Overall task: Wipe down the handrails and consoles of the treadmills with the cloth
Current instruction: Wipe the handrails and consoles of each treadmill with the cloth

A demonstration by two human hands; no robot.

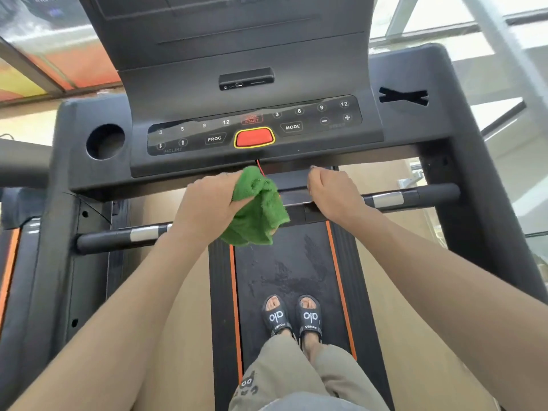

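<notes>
At frame centre, the left hand [207,203] is gripping a bunched green cloth [258,212] below the treadmill console [255,129]. The right hand [332,194], fingers curled, is resting by the crossbar handrail [415,197]. Sandalled feet are standing on the black belt [296,262]; bright windows [444,19] are filling the upper right.

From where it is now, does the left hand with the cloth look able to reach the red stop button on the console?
Probably yes. The left hand grips the green cloth just below the console edge, and nothing lies between it and the red button.
</notes>
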